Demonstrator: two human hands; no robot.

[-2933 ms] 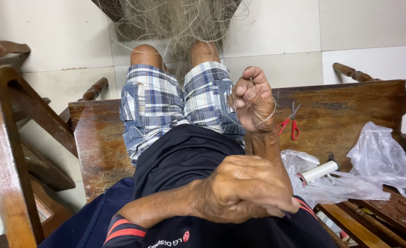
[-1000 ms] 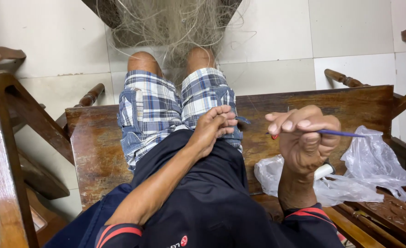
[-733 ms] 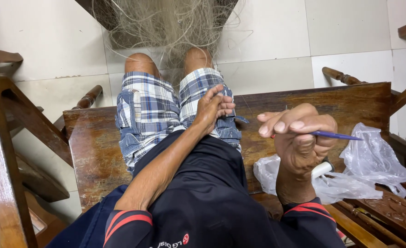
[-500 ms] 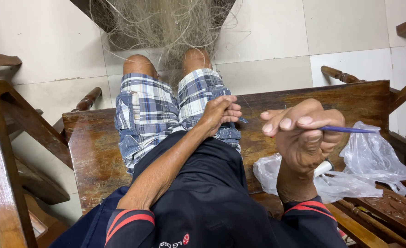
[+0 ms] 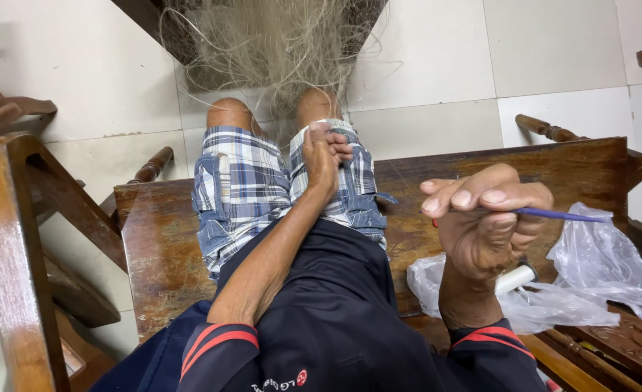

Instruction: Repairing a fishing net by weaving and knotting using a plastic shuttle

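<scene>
I see the net (image 5: pixel 277 43) heaped ahead of my knees, my left hand (image 5: pixel 322 156) resting on 1 thigh. My right hand (image 5: pixel 484 225) is raised to the right, holding a needle (image 5: pixel 560 215) above the bench (image 5: pixel 154 239). The plastic bag (image 5: pixel 596 268) and spool (image 5: pixel 517 278) lie on the bench beneath it.

A dark, glossy wooden bench (image 5: pixel 154 247) runs across the view, and on its right end a crumpled clear plastic bag (image 5: pixel 604 261) lies with a white spool (image 5: pixel 515 279) tucked against it. Wooden chair frames (image 5: pixel 9 239) stand at the left edge, and turned wooden armrests (image 5: pixel 549 132) reach out past the bench on the right, over a floor of pale square tiles (image 5: pixel 553 51). The seated person wears blue-and-white plaid shorts (image 5: pixel 241 189) and a dark shirt with red-striped cuffs (image 5: pixel 335 319).
</scene>
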